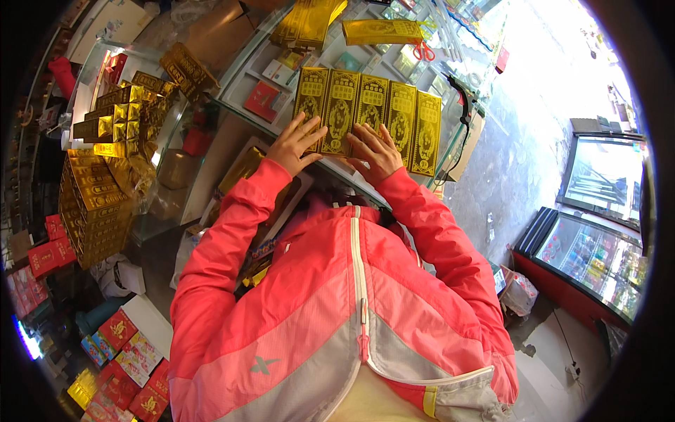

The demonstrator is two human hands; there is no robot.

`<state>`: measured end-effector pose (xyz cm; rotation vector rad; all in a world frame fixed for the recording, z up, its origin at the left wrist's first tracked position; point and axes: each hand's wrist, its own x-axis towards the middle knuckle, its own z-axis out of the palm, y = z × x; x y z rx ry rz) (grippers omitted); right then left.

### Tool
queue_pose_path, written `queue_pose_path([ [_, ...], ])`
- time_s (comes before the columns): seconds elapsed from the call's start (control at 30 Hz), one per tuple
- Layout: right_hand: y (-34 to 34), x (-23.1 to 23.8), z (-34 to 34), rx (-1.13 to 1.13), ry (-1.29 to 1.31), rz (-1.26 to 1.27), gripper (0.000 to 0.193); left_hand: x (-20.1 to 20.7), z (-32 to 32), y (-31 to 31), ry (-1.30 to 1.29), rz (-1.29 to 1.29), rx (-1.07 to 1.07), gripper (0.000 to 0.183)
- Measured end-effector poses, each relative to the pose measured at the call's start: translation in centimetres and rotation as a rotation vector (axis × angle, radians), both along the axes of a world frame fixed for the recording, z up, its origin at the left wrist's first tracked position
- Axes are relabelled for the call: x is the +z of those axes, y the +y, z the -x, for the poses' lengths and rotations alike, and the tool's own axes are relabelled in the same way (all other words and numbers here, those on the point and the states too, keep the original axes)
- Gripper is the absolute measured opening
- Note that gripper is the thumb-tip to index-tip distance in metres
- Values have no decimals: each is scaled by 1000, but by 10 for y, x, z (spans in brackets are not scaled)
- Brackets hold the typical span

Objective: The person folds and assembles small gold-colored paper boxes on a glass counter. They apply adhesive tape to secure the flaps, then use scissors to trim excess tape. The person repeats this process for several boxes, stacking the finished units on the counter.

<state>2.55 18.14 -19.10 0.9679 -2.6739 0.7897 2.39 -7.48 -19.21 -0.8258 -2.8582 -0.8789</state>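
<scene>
Several flat gold packs [372, 102] with dark ornate print lie side by side in a row on a glass counter. My left hand [296, 146] rests with fingers spread over the lower part of the leftmost packs. Over the lower ends of the middle packs lies my right hand [378, 152], its fingers stretched out and apart. Neither hand grips anything. Above the row sits a longer gold pack [383, 32], with red-handled scissors [424, 51] close by its right end. A stack of gold sheets or packs [307, 22] lies at the far left of the counter.
At the left, gold boxes are piled on another glass case, with a tall gold stack [95, 207] beside it. Red boxes [118, 328] fill the lower left. A black strap or cable [462, 105] hangs by the counter's right edge. Glass display cases [594, 253] stand at the right.
</scene>
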Motion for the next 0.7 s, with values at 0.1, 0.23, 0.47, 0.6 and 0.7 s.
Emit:
queue_pose_path([
  [0.1, 0, 0, 2, 13, -2, 8, 53, 1, 1, 0, -5, -6, 0, 64],
  [0.23, -1, 0, 7, 34, 4, 5, 53, 3, 4, -1, -28, -25, 6, 64],
  [0.47, -3, 0, 8, 29, -7, 43, 53, 5, 7, -1, -40, -15, 1, 63],
  [0.6, -3, -2, 10, 38, -1, 64, 53, 4, 7, -2, -30, -28, -4, 63],
  [0.7, -3, -4, 10, 43, -1, 67, 53, 3, 7, -2, -26, -30, 0, 63],
])
